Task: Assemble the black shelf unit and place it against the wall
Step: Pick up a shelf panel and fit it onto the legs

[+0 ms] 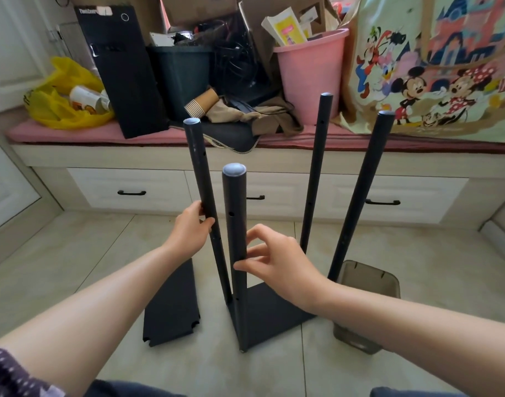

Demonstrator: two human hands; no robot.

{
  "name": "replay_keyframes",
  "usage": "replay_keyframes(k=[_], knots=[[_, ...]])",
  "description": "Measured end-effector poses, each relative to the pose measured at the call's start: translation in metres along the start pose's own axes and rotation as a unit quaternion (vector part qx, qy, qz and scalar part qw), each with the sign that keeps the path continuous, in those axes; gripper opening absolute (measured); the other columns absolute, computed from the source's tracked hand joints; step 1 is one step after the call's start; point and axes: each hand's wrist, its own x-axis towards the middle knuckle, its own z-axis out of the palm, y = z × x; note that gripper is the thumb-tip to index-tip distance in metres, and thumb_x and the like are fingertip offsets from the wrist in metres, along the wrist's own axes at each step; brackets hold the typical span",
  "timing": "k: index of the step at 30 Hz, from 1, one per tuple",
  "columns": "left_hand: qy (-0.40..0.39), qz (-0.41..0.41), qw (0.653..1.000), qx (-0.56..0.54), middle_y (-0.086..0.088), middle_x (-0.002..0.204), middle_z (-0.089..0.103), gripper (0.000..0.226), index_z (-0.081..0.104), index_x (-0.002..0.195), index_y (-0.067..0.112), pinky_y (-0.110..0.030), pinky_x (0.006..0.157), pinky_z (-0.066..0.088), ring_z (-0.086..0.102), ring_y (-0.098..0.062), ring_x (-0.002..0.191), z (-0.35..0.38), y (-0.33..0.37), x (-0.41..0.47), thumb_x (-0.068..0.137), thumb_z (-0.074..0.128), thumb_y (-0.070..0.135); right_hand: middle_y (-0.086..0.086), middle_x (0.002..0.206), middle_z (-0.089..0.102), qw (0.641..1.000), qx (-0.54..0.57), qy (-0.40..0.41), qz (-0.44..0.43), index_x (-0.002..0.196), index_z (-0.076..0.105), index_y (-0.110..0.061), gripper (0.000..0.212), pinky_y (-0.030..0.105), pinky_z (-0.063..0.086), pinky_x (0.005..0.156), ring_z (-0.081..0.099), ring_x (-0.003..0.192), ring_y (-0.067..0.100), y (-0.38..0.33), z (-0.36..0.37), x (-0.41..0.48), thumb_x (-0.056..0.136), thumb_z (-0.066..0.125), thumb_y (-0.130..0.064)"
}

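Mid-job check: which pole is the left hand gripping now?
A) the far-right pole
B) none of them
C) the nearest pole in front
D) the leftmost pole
D: the left hand has its grip round the leftmost pole, while the right hand only has fingertips at the nearest pole.

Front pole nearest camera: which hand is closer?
Right. The right hand touches the front pole with its fingertips; the left hand grips the neighbouring pole, left of it.
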Motion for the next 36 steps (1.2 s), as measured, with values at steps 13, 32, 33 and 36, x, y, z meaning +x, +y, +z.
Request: replay_keyframes(k=[13,32,33,36], knots=[[-0.15,-0.06,0.986,-0.05,0.002,0.159,0.038,0.088,0.023,0.16,0.025,-0.036,0.095,0.058,0.056,-0.018,0.128,-0.038,0.014,-0.028,0.089,0.074,0.01,0.006,0.099,0.072,0.958,-0.143,0.099,0.227,0.106,0.066,-0.01,0.029,0.041,0.057,0.087,0.067,0.094,0.021,0.078,-0.102,0.017,0.092,0.067,-0.035],[-0.241,0.04,0.969,-0.046,-0.001,0.108,0.074,0.023,0.061,0.108,0.015,-0.02,0.077,0.057,0.072,-0.006,0.098,-0.031,0.045,-0.054,0.092,0.068,-0.001,0.01,0.111,0.059,0.949,-0.023,0.233,0.212,0.141,0.04,-0.012,0.041,0.042,0.05,0.088,0.059,0.105,0.027,0.089,-0.137,0.026,0.101,0.049,-0.007],[-0.23,0.045,0.971,-0.04,0.001,0.107,0.073,0.024,0.061,0.108,0.017,-0.023,0.079,0.058,0.072,-0.007,0.097,-0.032,0.045,-0.051,0.092,0.068,0.0,0.011,0.114,0.058,0.949,-0.027,0.232,0.213,0.139,0.04,-0.012,0.039,0.043,0.051,0.09,0.059,0.108,0.029,0.089,-0.137,0.027,0.101,0.049,-0.007],[-0.17,0.057,0.983,-0.029,0.003,0.108,0.071,0.034,0.057,0.112,0.025,-0.034,0.091,0.058,0.071,-0.013,0.099,-0.033,0.042,-0.044,0.092,0.067,0.0,0.012,0.117,0.057,0.951,-0.056,0.222,0.208,0.136,0.041,-0.01,0.037,0.045,0.05,0.092,0.058,0.114,0.032,0.086,-0.137,0.027,0.1,0.05,-0.005]])
